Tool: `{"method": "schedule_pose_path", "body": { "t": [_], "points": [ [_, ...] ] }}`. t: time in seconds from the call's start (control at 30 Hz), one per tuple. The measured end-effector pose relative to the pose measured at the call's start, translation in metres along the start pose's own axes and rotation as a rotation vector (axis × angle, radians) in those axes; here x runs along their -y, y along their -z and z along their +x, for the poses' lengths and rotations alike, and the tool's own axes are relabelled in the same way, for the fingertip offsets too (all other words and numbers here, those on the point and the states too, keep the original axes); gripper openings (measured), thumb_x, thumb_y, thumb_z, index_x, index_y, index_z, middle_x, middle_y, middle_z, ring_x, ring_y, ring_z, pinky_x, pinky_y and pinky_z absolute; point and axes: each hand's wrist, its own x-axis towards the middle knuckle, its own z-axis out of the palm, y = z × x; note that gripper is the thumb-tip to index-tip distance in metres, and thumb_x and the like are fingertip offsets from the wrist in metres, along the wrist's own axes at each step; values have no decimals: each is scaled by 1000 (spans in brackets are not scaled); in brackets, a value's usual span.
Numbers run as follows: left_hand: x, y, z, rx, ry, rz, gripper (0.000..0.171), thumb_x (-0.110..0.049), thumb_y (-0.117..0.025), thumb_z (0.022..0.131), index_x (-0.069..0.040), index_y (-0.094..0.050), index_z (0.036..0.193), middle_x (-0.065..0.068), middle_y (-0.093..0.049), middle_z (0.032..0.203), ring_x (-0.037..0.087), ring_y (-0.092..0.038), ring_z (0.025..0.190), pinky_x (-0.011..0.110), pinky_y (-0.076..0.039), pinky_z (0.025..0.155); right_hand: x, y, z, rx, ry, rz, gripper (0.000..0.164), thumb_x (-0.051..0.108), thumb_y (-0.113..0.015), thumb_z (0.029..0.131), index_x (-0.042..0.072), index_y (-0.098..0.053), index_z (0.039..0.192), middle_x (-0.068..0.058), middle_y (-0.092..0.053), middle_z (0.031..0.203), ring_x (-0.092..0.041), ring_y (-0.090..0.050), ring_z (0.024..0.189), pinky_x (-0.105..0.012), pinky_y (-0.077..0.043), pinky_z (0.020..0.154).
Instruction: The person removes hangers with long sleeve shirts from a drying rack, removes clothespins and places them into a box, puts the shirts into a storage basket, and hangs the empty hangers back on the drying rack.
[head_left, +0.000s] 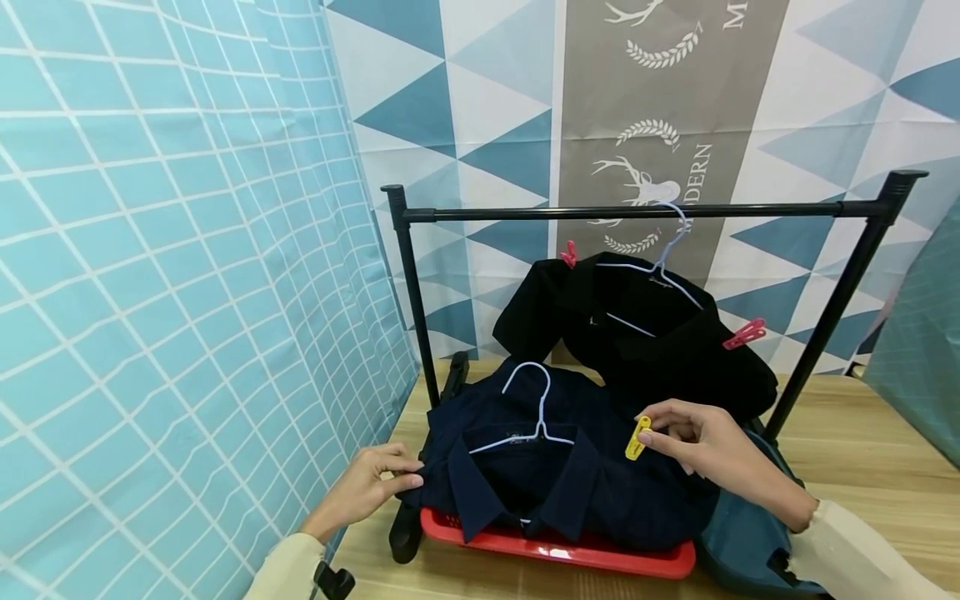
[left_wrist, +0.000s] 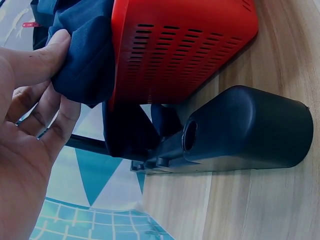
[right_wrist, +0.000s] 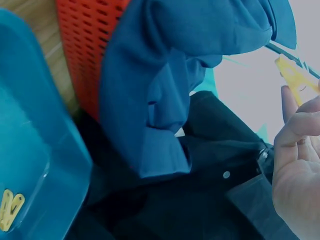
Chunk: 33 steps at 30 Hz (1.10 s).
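A navy collared shirt is draped over a red basket, with a pale hanger inside its collar and the hook standing up. At the shirt's left edge, my left hand pinches the fabric; in the left wrist view the thumb lies on top of the cloth, fingers behind it. My right hand holds a yellow clothespin between thumb and fingers, above the right part of the shirt. In the right wrist view, a blue sleeve hangs over the basket's side.
Behind, a black shirt hangs on a hanger from a black rack bar, with pink clothespins at its shoulders. A blue basin to the right contains yellow clothespins. The rack's black foot stands left of the basket.
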Motion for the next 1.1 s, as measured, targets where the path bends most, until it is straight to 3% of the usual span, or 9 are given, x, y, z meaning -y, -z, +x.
{"method": "schedule_pose_path", "body": {
  "t": [0.2, 0.53, 0.8, 1.1],
  "points": [
    [-1, 0, 0, -6, 0, 1, 18, -15, -74, 95, -11, -81, 111, -4, -70, 94, 8, -60, 78, 30, -51, 65, -7, 5, -7, -3, -18, 19, 34, 29, -74, 97, 5, -69, 121, -10, -71, 92, -18, -52, 51, -29, -44, 44],
    [-3, 0, 1, -11, -15, -10, 18, -14, -74, 95, -10, -81, 111, -1, -71, 95, 9, -61, 79, 29, -52, 65, -19, 14, -17, -47, -39, 4, 30, 26, -73, 98, 6, -69, 120, -10, -68, 83, -19, -51, 49, -30, -42, 44],
    [-1, 0, 1, -12, -33, 4, 18, -13, -74, 95, -10, -82, 110, -2, -71, 94, 8, -60, 78, 29, -51, 64, -32, 19, -23, -64, -57, 23, 28, 22, -70, 100, 6, -68, 123, -8, -69, 89, -19, -52, 49, -30, -42, 42],
    [-1, 0, -1, -11, -22, -6, 18, -13, -74, 94, -10, -81, 111, -1, -71, 94, 9, -61, 79, 30, -52, 65, -41, 21, -26, -35, -154, 51, 35, 27, -69, 101, 3, -65, 127, -8, -63, 74, -20, -53, 52, -31, -44, 45]
  ]
}}
